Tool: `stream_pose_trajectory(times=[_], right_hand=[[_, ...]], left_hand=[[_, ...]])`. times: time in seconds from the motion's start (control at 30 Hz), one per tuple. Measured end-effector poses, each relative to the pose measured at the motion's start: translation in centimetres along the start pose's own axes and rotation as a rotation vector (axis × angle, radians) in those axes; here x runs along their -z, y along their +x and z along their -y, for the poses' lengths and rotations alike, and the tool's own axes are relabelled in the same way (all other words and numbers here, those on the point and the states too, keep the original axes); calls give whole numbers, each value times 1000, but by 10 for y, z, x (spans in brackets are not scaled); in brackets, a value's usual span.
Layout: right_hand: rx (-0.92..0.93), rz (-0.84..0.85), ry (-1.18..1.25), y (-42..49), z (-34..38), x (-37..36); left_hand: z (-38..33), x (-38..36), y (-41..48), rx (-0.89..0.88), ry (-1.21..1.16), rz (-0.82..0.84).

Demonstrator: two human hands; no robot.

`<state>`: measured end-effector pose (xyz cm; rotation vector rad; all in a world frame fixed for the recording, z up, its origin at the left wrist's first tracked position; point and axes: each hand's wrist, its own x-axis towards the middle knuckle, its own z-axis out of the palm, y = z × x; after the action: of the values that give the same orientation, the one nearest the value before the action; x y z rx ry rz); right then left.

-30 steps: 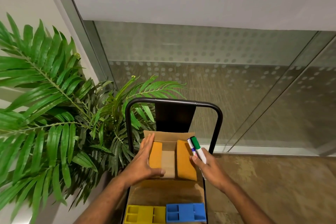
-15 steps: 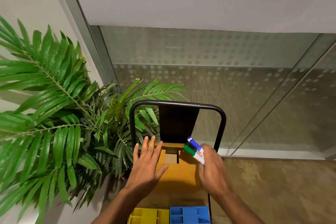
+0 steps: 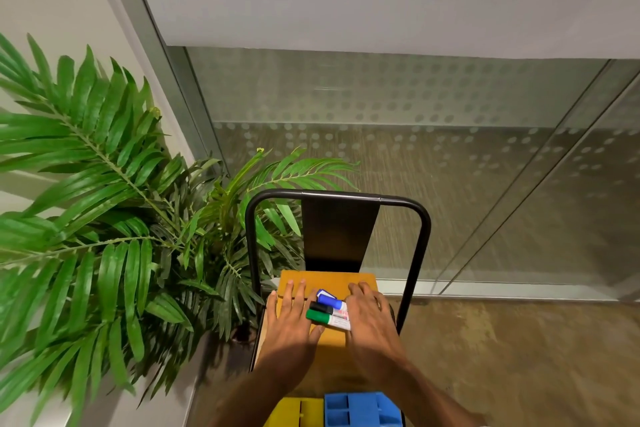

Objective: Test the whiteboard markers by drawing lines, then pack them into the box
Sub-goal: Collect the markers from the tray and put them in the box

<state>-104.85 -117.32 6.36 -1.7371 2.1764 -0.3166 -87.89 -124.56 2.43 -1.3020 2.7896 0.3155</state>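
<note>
On the cart [image 3: 420,236], a brown and yellow box [image 3: 329,282] sits at the far end, just in front of a flat black panel [image 3: 337,232]. The top flaps of the box are folded down, and a thin dark line shows where they meet. The left hand [image 3: 289,319] lies flat on the lid with its fingers straight and spread, holding nothing. The right hand [image 3: 369,315] rests on the right side of the lid with its fingers reaching forward, and it holds three markers [image 3: 329,310] at its thumb side. The thumb is hidden, so the grip itself cannot be seen. The markers lie side by side over the lid, between the two hands, and their caps point left. One cap is blue [image 3: 329,300], one is black [image 3: 320,308], and one is green [image 3: 317,316]. Their bodies are white with some red print, and their back ends are tucked under the right hand. The green cap touches the left hand near its thumb. At the near end of the cart sit a yellow tray [image 3: 294,412] and a blue tray [image 3: 356,409], side by side. A big leafy plant [image 3: 104,201] stands to the left of the cart. Behind the cart is a glass wall [image 3: 450,149] with dots on it.
</note>
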Motion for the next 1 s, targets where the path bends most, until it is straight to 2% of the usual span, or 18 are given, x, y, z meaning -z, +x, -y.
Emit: stream_pose_trajectory(times=[0.13, 0.4, 0.67, 0.83, 1.0], right_hand=[[-2, 35, -27, 0, -1, -8], [-21, 102, -8, 1, 1, -12], [40, -51, -113, -9, 19, -7], [40, -72, -253, -24, 42, -8], [27, -174, -224, -40, 64, -3]], left_hand=[[3, -14, -6, -42, -30, -20], [3, -28, -9, -3, -82, 49], [5, -7, -14, 37, -168, -44], [11, 11, -32, 30, -123, -112], [21, 21, -58, 34, -102, -131]])
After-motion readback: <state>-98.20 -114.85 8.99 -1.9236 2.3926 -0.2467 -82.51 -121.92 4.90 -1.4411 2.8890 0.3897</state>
